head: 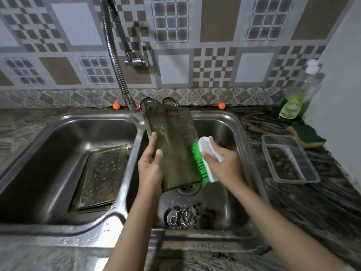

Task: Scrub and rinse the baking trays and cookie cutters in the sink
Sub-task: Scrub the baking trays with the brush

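Partly blurred cookie cutters (182,217) underwater.

I see the tilted baking tray (172,141) filling most of the right basin (230,130), with cookie cutters (181,218) crowding its near floor. The left basin (58,153) offers room beside the flat tray (103,177). A hose (115,61) hangs over the divider.

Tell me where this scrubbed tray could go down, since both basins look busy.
Bare steel shows in the left basin left of the tray lying there, and on the counter between the right basin and the clear container. The right basin is crowded: held tray, brush, cookie cutters.
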The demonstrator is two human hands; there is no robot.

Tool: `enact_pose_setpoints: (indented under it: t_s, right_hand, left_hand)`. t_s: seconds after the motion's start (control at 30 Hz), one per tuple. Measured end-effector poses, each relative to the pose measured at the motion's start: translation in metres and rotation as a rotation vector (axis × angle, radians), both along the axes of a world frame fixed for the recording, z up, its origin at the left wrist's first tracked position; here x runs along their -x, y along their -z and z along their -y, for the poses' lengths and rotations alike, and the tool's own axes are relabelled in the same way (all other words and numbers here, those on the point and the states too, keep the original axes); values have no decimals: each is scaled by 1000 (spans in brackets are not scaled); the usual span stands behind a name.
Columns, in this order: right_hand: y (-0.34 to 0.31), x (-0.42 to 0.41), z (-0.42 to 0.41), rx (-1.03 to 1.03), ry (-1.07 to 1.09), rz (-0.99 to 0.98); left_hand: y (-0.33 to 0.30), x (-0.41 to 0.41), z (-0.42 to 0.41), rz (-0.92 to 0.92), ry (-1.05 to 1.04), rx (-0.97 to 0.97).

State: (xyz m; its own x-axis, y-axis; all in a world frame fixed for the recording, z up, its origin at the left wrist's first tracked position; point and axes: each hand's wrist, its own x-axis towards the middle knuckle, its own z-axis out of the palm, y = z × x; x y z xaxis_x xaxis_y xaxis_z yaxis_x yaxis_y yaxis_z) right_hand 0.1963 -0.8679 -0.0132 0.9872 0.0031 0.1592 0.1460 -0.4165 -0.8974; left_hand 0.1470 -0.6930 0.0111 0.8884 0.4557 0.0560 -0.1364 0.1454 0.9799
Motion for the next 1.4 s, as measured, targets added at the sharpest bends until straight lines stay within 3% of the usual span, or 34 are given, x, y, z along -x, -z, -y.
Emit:
enact_pose_setpoints:
  t_s: [0.1, 0.2, 0.3, 0.43, 0.53, 0.8, 1.1, 1.27, 1.4]
  right_hand:
    - [-11, -10, -8, -67, 76, -11]
    - [-20, 29, -30, -54, -93, 161]
    - [1, 54, -19, 6, -165, 169]
    - [19, 19, 33, -13, 49, -36]
    - [7, -1, 60, -75, 147, -23]
    - [-21, 4, 39, -226, -123, -82]
    - [-33, -31, -2, -156, -234, -16]
    - [-27, -40, -11, -135, -122, -45]
    - [-30, -34, -13, -211, 9, -54]
  left_hand:
    - [-1, 6, 29, 18, 60, -86]
    - [5, -1, 31, -30, 46, 45]
    - [6, -3, 15, -5, 18, 63]
    - [8, 5, -3, -4, 39, -1]
    - [8, 8, -10, 20, 53, -55]
    - [2, -6, 16, 24, 230, -380]
    - [15, -7, 45, -30, 443, -670]
    - [20, -6, 46, -59, 502, -639]
    - [23, -4, 42, -67, 450, -450]
